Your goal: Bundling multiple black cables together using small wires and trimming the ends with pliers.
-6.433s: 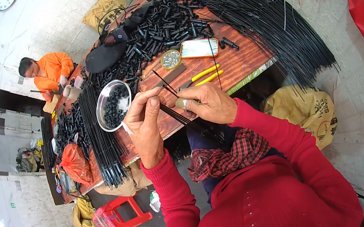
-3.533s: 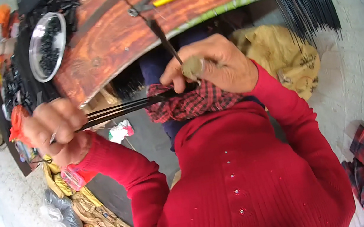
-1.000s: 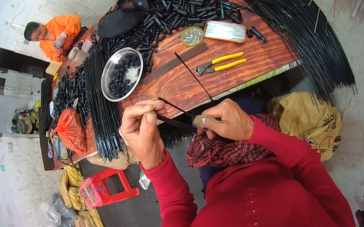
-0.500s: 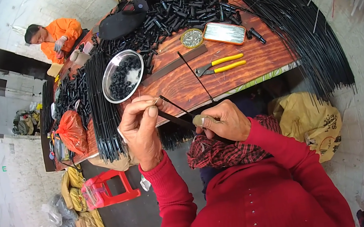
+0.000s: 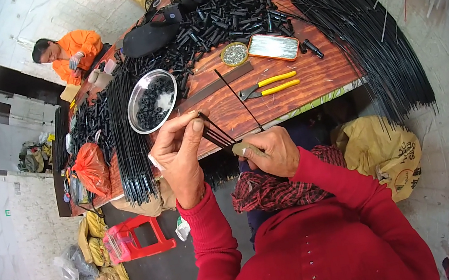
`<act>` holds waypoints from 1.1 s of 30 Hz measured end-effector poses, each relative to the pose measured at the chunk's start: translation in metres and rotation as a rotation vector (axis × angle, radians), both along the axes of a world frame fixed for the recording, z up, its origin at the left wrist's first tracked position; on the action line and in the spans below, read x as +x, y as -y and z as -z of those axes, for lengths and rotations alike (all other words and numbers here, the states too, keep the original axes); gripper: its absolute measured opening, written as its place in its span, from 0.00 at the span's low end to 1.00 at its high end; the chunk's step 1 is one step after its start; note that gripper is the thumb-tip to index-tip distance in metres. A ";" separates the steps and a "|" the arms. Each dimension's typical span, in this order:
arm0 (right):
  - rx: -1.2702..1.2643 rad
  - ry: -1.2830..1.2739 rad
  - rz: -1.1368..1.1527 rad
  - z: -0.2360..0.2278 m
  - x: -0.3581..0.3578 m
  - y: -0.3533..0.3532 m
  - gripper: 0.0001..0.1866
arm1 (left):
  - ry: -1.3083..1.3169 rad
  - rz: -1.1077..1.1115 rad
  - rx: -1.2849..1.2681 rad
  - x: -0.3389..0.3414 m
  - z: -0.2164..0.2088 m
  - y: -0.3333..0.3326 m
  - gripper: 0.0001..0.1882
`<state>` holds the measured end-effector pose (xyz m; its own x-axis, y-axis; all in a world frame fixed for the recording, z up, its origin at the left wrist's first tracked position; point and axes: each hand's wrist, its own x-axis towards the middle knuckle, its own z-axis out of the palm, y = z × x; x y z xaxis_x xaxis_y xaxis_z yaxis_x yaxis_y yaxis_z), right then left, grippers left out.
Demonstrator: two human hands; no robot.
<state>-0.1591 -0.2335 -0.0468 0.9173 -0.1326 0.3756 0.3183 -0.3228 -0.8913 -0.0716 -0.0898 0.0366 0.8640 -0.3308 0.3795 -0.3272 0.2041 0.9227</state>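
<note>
My left hand [image 5: 180, 154] pinches the upper ends of thin black rods [image 5: 216, 132] between thumb and index finger. White tape or cloth shows at the side of that hand. My right hand [image 5: 271, 151] is closed around the lower part of the same rods, a tan cover on its thumb. The rods slant between both hands, just in front of the table edge. Beyond them, another thin black rod [image 5: 238, 99] stretches from the edge over the wooden table. Cutting pliers with yellow handles [image 5: 278, 78] lie to its right.
Left of centre stands a metal bowl [image 5: 129, 94] of small black parts, beside a bundle of black rods [image 5: 130, 144]. A round tin [image 5: 234, 54] and a rectangular tin of pins [image 5: 274, 47] sit farther back. More rods [image 5: 375, 43] overhang at right. A person in orange [image 5: 79, 44] sits far left.
My left fingertips have moved slightly up and right, onto the rod ends. A small thin pin seen at those fingertips before no longer shows. The rods now look more fanned.
</note>
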 end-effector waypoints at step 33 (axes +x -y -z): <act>0.506 -0.044 -0.369 -0.008 0.025 0.020 0.13 | -0.071 0.197 -0.182 0.001 0.009 -0.016 0.09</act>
